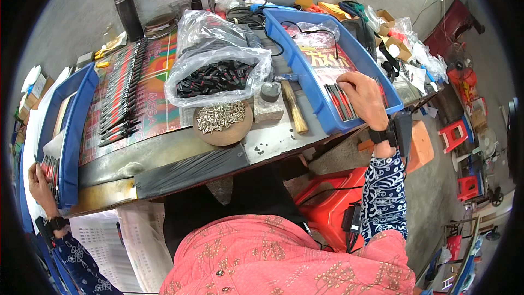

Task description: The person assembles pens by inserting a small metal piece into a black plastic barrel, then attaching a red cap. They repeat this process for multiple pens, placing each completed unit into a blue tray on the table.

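Observation:
My left hand (42, 188) reaches into the left blue tray (82, 114) with bent fingers, among slender red-and-black pieces (51, 166). My right hand (364, 97) is curled, knuckles up, over the near end of the right blue tray (293, 57). Under and beside its fingers lie similar slender red-and-black strips (339, 101) in a row. Both hands' fingertips are partly hidden, so what they grip does not show. Between the trays, a long row of slender red-and-black assembled pieces (123, 84) lies on a colourful printed sheet (164, 109).
A clear plastic bag (180, 95) of black parts (215, 78) sits mid-table, behind a round dish (224, 139) of small metal screws (221, 116). Nearby are a metal block (268, 108) and a brush (295, 108). A dark flask (128, 13) stands at the back; a red stool (333, 202) is below.

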